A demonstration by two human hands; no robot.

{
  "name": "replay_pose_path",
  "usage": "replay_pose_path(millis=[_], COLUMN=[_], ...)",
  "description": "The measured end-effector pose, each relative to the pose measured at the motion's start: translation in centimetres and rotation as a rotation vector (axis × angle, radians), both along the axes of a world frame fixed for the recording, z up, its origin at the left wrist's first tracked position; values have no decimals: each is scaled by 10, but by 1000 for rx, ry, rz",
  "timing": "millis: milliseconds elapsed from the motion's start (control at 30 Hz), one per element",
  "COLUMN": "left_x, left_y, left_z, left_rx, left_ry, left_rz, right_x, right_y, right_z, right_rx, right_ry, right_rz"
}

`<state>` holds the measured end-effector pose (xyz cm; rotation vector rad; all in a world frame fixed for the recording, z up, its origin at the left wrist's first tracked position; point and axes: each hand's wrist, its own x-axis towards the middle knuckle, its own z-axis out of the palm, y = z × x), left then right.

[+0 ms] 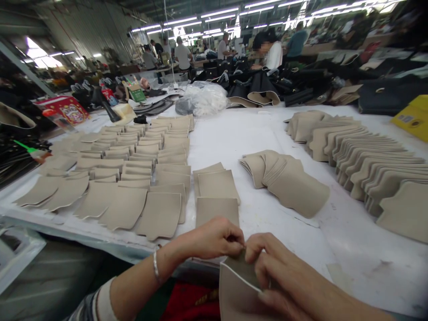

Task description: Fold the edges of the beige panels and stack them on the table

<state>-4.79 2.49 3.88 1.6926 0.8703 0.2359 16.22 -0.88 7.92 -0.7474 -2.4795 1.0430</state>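
Both of my hands are at the table's near edge, close together on a beige leather-like piece (pixel 239 294) with a pale edge. My left hand (pixel 219 238), a silver bracelet at its wrist, pinches the piece's top edge with curled fingers. Fingers of my right hand (pixel 272 263) are closed on the same piece, its thumb against the lower side. Just beyond my left hand lies a flat beige panel (pixel 217 210), with more panels (pixel 219 185) overlapping behind it. The piece's lower part runs out of view.
Rows of overlapping beige panels (pixel 160 214) cover the table's left side. A fanned stack (pixel 297 185) lies right of centre, and a long row of shaped pieces (pixel 374 160) stands farther right. Clear plastic bags (pixel 203 98) and black bags (pixel 264 87) lie at the back. Several people work beyond.
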Motion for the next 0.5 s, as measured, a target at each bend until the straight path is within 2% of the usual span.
replay_pose_path(millis=[67, 133, 200, 333, 433, 500], left_x=[4, 7, 8, -3, -15, -21], left_y=[6, 8, 3, -22, -41, -51], left_z=[1, -1, -7, -17, -12, -7], left_rx=[-46, -95, -143, -177, -135, -139], left_ry=[-56, -101, -116, -101, -2, 93], left_rz=[-56, -105, -100, 48, 141, 145], right_x=[-4, -6, -4, 6, 9, 8], right_y=[4, 1, -8, -31, -42, -44], right_z=[10, 6, -12, -68, -101, -109], right_rx=[-18, -1, 10, 1, -11, -37], right_ry=[29, 9, -7, -13, 33, 45], right_rz=[-42, -67, -107, -226, -281, -284])
